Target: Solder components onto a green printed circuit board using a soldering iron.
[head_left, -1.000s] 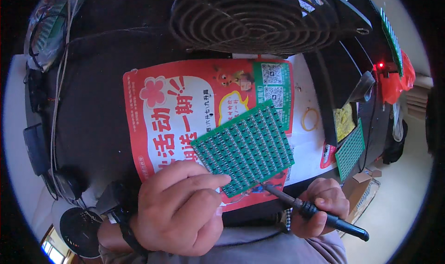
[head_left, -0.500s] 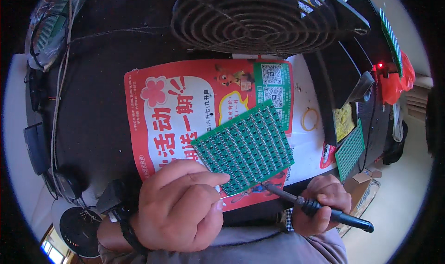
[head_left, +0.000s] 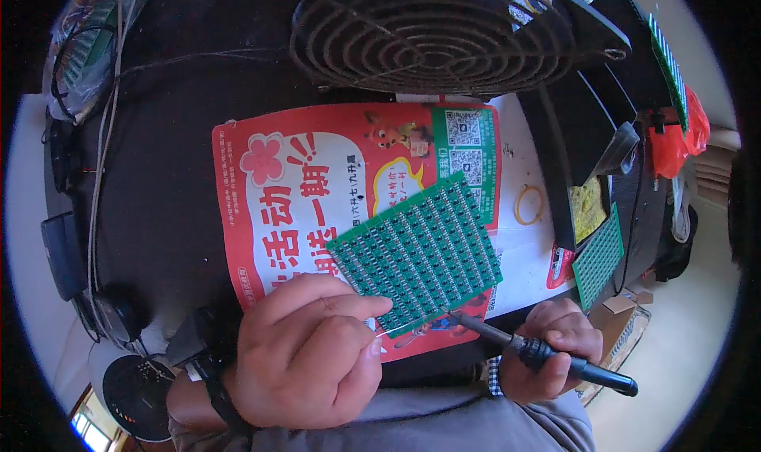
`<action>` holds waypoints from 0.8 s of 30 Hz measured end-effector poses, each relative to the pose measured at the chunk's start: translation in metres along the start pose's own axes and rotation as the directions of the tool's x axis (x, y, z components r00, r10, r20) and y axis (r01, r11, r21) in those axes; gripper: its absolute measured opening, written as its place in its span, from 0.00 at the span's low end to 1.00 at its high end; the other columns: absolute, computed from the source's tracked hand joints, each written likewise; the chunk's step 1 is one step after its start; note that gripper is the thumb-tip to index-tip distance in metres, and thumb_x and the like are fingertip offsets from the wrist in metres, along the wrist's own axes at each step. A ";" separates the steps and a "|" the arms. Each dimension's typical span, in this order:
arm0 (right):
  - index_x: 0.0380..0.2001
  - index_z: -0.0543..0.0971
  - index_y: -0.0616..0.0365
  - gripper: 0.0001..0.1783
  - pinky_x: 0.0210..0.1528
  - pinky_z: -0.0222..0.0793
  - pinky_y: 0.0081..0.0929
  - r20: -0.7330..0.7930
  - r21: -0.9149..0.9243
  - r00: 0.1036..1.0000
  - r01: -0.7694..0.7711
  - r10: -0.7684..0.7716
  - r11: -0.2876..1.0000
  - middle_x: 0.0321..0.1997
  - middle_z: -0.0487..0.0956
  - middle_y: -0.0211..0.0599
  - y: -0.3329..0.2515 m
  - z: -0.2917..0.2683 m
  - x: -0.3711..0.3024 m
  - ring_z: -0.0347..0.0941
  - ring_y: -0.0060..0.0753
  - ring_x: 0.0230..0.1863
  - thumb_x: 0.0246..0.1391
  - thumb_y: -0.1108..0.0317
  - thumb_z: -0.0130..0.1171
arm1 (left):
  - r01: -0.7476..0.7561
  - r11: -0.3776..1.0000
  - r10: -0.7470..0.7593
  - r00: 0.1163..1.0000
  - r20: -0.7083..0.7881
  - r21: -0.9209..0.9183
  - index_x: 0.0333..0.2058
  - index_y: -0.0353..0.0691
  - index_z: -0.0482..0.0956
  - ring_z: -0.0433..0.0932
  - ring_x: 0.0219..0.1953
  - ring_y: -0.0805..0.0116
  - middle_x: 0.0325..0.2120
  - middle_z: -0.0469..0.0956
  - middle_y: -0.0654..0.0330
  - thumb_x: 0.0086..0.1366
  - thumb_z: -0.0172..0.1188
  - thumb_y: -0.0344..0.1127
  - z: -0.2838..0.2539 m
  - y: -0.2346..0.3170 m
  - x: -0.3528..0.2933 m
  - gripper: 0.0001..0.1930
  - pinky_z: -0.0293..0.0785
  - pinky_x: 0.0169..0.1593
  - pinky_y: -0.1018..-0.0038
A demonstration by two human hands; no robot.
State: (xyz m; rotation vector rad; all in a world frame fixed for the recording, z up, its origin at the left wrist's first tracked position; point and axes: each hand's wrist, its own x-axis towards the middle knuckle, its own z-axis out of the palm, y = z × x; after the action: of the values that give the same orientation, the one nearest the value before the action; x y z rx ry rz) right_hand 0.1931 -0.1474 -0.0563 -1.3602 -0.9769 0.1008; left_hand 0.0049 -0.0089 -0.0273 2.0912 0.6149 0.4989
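Note:
A green circuit board with rows of small parts lies tilted on a red and white printed sheet. My left hand is closed at the board's near left corner, its forefinger resting on the edge. From its fingers a thin silvery solder wire reaches along the board's near edge. My right hand grips the dark handle of a soldering iron. The iron's tip meets the board's near edge, close to the wire's end; whether wire and tip touch is too small to tell.
A fan with a round wire guard stands beyond the sheet. At the right are a dark holder with a yellow sponge, another green board, and a red plastic bag. Cables run down the left side.
The iron's tip has shifted slightly left and away from me along the board's near edge. More solder wire shows beside my left fingers. A red light at the right no longer shows.

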 end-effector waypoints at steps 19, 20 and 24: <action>0.26 0.68 0.63 0.14 0.14 0.53 0.19 0.098 -0.021 0.995 -0.003 0.005 1.000 0.16 0.65 0.35 0.002 -0.001 0.002 0.60 0.25 0.14 0.51 0.62 0.53 | -0.042 0.994 0.043 0.999 -0.008 0.096 0.29 0.39 0.69 0.76 0.28 0.58 0.32 0.79 0.54 0.45 0.59 0.23 0.005 -0.001 -0.002 0.11 0.73 0.34 0.65; 0.26 0.68 0.63 0.14 0.14 0.53 0.19 0.095 -0.022 0.995 -0.007 0.009 1.000 0.16 0.65 0.35 0.002 -0.001 0.002 0.59 0.25 0.14 0.51 0.62 0.53 | -0.048 0.993 0.049 0.999 -0.005 0.104 0.29 0.39 0.69 0.76 0.28 0.58 0.32 0.79 0.54 0.45 0.59 0.23 0.005 -0.001 -0.002 0.12 0.73 0.34 0.65; 0.26 0.69 0.63 0.14 0.14 0.52 0.19 0.054 0.017 0.998 0.021 -0.021 1.000 0.16 0.65 0.34 0.000 0.001 0.004 0.58 0.24 0.14 0.51 0.61 0.54 | -0.045 0.996 0.046 0.999 -0.001 0.079 0.29 0.39 0.69 0.76 0.28 0.58 0.32 0.78 0.54 0.44 0.59 0.22 0.005 -0.001 -0.002 0.12 0.73 0.34 0.66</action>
State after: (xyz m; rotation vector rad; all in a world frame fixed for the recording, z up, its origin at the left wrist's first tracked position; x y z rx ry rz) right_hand 0.1951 -0.1442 -0.0547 -1.3375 -1.0333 0.1301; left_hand 0.0062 -0.0129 -0.0308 2.1837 0.5983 0.5107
